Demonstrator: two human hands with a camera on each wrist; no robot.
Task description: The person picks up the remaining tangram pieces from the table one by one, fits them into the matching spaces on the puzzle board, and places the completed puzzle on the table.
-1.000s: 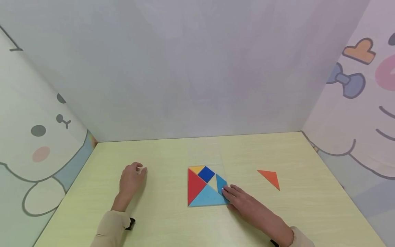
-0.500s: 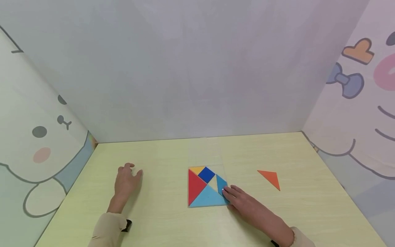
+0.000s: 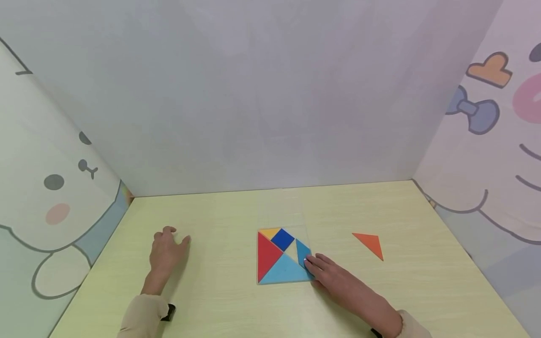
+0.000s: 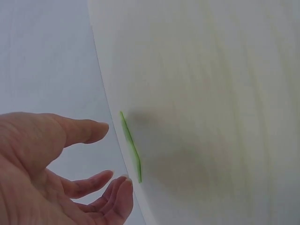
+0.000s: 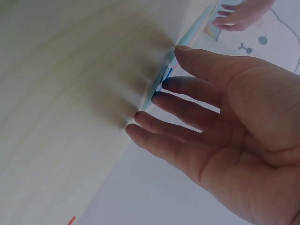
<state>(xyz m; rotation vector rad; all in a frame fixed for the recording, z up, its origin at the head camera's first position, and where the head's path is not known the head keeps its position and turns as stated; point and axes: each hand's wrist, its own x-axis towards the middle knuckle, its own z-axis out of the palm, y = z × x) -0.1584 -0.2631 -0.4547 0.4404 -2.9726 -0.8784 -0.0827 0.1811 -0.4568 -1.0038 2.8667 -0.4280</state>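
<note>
Over the left part of the table, my left hand (image 3: 165, 253) has thumb and fingers spread apart with nothing between them. In the left wrist view a thin green piece (image 4: 132, 149) lies flat just beyond its fingertips; the head view does not show this piece distinctly. My right hand (image 3: 338, 277) rests its straight fingers on the right edge of the tangram, over the blue parallelogram (image 3: 302, 249) and a corner of the light blue triangle (image 3: 285, 272). Beside these sit a red triangle (image 3: 267, 257), a dark blue square (image 3: 282, 240) and a yellow triangle (image 3: 270, 231).
The pieces lie in a clear tray or sheet (image 3: 281, 206) whose transparent part stretches toward the back wall. An orange-red triangle (image 3: 373, 243) lies loose to the right of it. Walls with cartoon prints (image 3: 55, 197) border the pale wooden table (image 3: 224, 300).
My left hand has drifted left and a little toward me, its thumb and fingers parting from a near pinch. The right hand and the tangram pieces have stayed put.
</note>
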